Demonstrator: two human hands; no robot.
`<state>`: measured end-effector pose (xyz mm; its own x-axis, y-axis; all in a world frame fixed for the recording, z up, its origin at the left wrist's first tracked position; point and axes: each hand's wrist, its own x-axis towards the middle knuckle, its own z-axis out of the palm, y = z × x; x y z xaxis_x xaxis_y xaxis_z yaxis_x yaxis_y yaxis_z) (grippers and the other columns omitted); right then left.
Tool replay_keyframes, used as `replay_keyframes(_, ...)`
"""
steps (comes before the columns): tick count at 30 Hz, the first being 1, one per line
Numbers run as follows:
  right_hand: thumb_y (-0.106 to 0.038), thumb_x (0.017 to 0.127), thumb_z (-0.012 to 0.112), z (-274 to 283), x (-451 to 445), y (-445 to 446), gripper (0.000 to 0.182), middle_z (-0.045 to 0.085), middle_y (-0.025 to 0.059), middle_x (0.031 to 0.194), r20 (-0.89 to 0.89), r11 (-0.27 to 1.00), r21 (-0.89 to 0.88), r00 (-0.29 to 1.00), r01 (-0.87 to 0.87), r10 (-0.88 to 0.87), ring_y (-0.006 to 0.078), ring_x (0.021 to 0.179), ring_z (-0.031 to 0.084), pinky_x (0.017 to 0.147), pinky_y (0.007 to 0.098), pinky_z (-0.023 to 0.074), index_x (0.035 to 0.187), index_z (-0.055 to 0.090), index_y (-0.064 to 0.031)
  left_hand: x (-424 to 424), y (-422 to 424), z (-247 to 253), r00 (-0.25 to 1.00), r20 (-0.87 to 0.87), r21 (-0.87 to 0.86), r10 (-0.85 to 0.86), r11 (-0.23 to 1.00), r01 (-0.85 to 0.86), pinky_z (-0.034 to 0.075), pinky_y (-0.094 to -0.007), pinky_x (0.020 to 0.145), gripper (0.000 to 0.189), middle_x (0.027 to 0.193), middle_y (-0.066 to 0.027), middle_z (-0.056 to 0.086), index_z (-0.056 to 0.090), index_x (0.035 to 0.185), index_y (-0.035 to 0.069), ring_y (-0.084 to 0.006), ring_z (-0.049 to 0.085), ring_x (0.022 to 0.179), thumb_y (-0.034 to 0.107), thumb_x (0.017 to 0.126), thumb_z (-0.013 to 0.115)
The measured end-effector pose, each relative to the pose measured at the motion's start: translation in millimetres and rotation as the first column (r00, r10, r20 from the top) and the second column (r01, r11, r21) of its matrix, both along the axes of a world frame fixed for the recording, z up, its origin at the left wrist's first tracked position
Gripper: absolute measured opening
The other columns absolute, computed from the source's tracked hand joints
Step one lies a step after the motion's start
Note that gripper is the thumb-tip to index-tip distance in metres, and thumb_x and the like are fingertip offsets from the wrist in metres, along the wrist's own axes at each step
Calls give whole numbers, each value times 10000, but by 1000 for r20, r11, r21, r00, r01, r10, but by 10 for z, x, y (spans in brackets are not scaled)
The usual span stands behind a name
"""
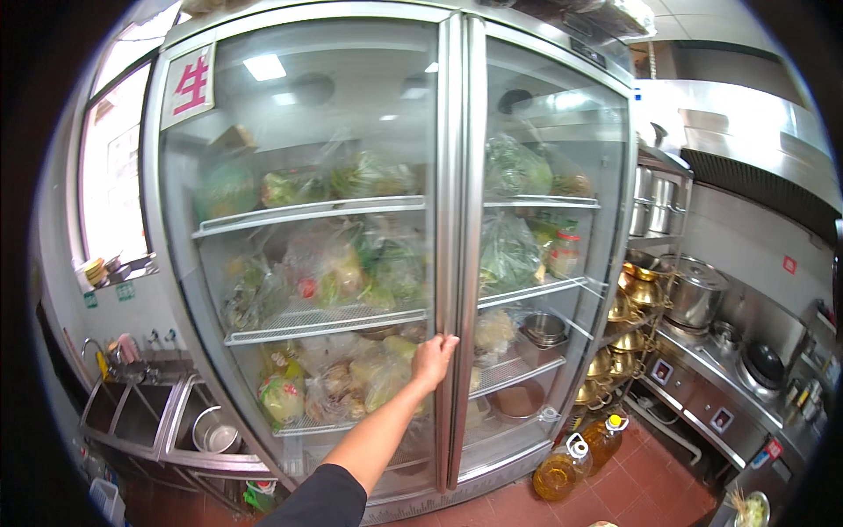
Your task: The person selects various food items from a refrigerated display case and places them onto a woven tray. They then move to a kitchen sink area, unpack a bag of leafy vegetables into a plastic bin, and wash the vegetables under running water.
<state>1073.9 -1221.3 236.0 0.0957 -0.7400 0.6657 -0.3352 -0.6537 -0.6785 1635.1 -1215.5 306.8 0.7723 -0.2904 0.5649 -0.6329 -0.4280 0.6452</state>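
Note:
A tall two-door glass display refrigerator (299,207) fills the middle of the head view, both doors closed. My left hand (435,362), reaching up from the bottom in a dark sleeve, has its fingers curled on the vertical metal edge (446,250) of the left door, where the doors meet. Behind the glass, wire shelves (316,326) hold bagged leafy vegetables (507,247), a wrapped round vegetable (282,398), a red-lidded jar (564,253) and a metal bowl (545,327). My right hand is out of view.
Left of the refrigerator stands a metal sink (141,412) with a steel pot (216,431) beside its basins. At right, oil jugs (561,471) stand on the red tiled floor (649,484), near a rack of brass-coloured pots (644,288) and a steel cooking counter (698,382) with a stockpot (691,290).

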Motion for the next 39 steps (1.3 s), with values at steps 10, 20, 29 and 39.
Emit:
replay_keyframes(10,-52,736,588,-62,-414,374,168,583,152,880,-194,974,-35,954,225,-227,325,793,593,690,407,500,899,627,-32,-1026,-228,-395,912,197,-53,-360,925,377,333,-405,1064,591,1339,-227,417,339,1376,-24,-352,428,1252,13,820,537)
replay_keyframes(20,-28,680,698,58,-2014,1176,214,591,95,837,-186,853,136,859,503,-477,289,705,619,590,348,508,873,606,-44,-5809,260,-454,-467,-447,217,-763,-599,771,398,-401,997,649,1288,-171,490,523,1230,14,-335,466,1215,243,693,806)
replay_keyframes(29,-54,729,703,-327,-4224,947,281,637,109,783,-223,675,544,861,499,-457,219,646,618,627,313,496,992,607,-35,-8195,-65,-1417,-475,-603,-176,-641,-474,863,490,-318,795,248,908,-109,669,624,1078,11,-182,620,873,35,834,590)
replay_keyframes(39,-83,888,591,-973,-6101,473,164,637,27,861,173,517,845,846,136,-505,70,665,541,535,200,421,1046,589,-40,-9885,-475,-2895,-472,-640,-446,-606,-207,870,451,-284,877,297,1075,-82,625,543,1163,-19,-140,571,985,-26,872,485)
